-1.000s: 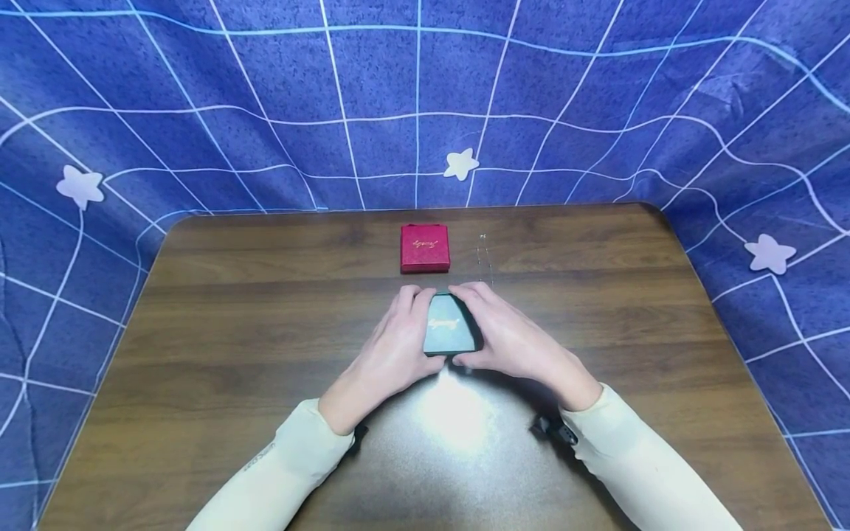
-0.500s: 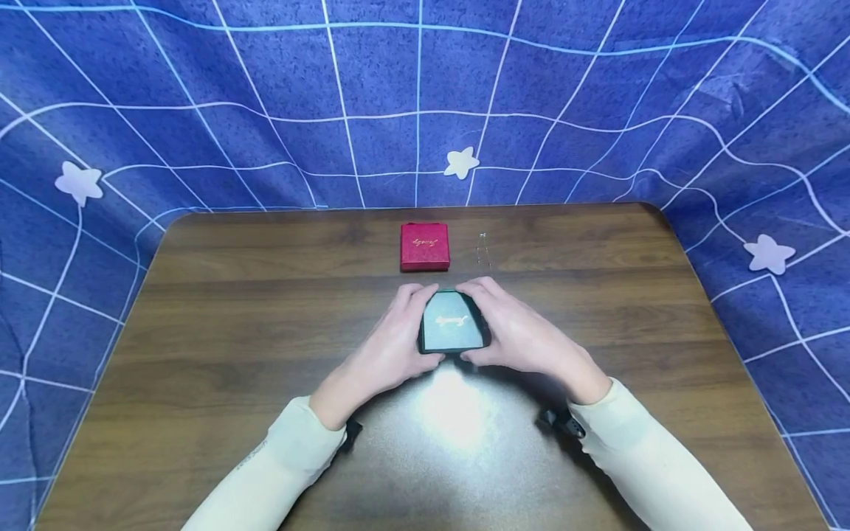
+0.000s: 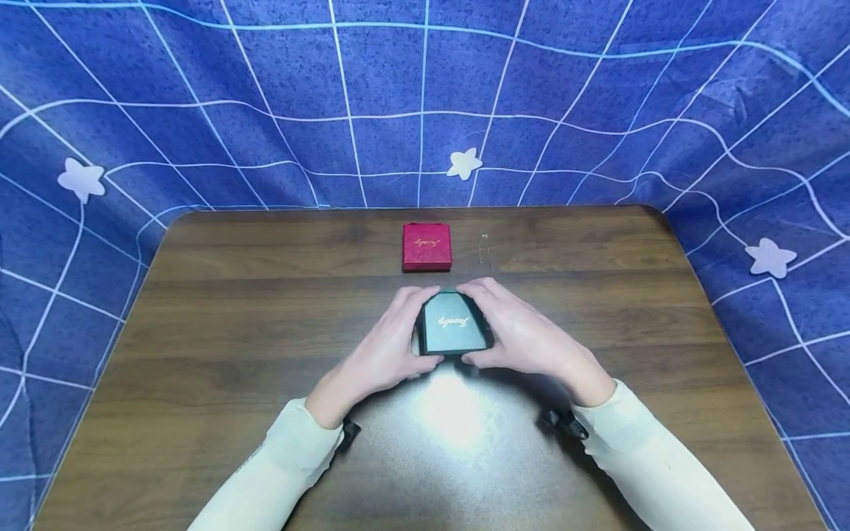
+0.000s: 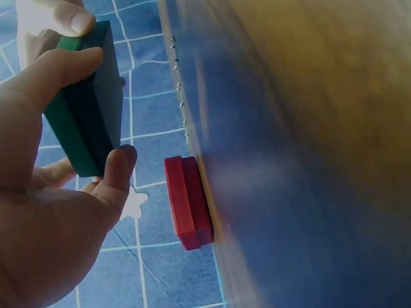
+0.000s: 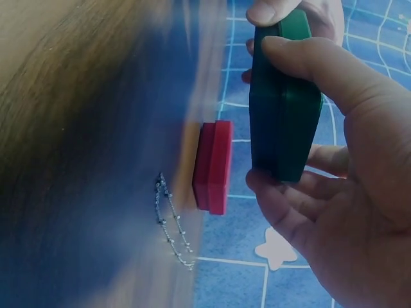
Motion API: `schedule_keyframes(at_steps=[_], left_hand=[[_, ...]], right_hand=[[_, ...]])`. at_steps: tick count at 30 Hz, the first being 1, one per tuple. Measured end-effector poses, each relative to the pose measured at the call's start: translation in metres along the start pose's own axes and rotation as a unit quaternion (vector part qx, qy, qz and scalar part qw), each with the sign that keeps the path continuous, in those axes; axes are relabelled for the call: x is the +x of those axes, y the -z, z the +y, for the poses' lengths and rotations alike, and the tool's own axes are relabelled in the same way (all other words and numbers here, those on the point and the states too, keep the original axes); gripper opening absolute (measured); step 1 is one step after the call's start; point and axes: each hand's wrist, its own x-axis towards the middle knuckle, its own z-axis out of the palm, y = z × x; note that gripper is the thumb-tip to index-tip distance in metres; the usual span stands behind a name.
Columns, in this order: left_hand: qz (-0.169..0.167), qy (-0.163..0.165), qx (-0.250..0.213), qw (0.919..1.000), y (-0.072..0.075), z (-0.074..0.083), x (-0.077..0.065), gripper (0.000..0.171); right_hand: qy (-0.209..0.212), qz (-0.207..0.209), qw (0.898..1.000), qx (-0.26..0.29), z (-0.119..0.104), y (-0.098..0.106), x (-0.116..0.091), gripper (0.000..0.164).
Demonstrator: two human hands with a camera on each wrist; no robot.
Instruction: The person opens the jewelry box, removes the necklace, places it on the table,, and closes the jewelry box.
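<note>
Both hands hold a green jewelry box [image 3: 454, 324] with gold lettering on its top, one from each side. My left hand [image 3: 385, 335] grips its left side, thumb at the near edge and fingers at the far edge. The right hand [image 3: 527, 335] has the same grip on the opposite side. In the left wrist view the green box [image 4: 87, 109] is raised off the table, and a seam runs around its side. The right wrist view has the thumb [image 5: 302, 54] pressed against the box's near side. The box's underside is mostly hidden from the head view.
A closed red jewelry box [image 3: 426, 248] lies beyond the hands near the table's far edge. To its right a thin silver chain [image 5: 168, 221] with small beads lies on the wooden table [image 3: 232, 317]. Blue gridded cloth [image 3: 372, 88] with white stars hangs behind the table.
The right hand has shifted slightly right, and more of the green box's top now shows between the hands. The red box and chain have stayed put.
</note>
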Motion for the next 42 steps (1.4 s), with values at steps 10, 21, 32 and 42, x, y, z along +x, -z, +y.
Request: schedule_keyframes(at_steps=[10,21,32,42], left_hand=[[0.003,-0.001,-0.007,1.0000,0.000,-0.003,-0.002,0.101],[0.007,-0.011,-0.016,0.9998,0.000,-0.003,-0.002,0.100],[0.004,-0.020,-0.014,0.9997,0.001,-0.005,-0.003,0.100],[-0.001,-0.026,-0.006,0.9996,0.001,-0.004,-0.003,0.099]], right_hand=[[0.029,0.014,0.995,-0.094,-0.008,-0.004,0.005,0.103],[0.048,0.018,0.996,-0.077,-0.011,-0.003,0.007,0.100],[0.045,0.007,0.997,-0.062,-0.009,-0.001,0.008,0.099],[0.042,0.002,0.995,-0.094,-0.012,-0.004,0.010,0.103]])
